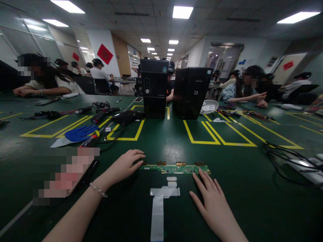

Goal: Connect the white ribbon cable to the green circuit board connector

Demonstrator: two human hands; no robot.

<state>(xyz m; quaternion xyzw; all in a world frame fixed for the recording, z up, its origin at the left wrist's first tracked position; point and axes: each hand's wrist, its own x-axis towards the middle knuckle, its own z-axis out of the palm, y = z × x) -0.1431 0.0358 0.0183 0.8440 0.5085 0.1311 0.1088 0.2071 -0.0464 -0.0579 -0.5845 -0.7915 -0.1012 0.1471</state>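
A long narrow green circuit board point(176, 168) with gold connectors lies flat on the dark green table point(171, 141) in front of me. My left hand point(124, 164) rests at the board's left end, fingers curled loosely and touching it, holding nothing. My right hand point(210, 196) lies flat on the table, fingers stretched out, fingertips touching the board's right end. A white flat ribbon cable point(158, 205) shaped like a cross lies just below the board, between my hands.
Two black computer towers point(154, 88) point(191, 92) stand upright behind yellow floor-tape boxes. A blue glove point(80, 132), screwdrivers and black cables lie at left. A phone point(83, 176) sits near my left wrist. Cables and a power strip point(302, 166) lie at right. Other people sit around.
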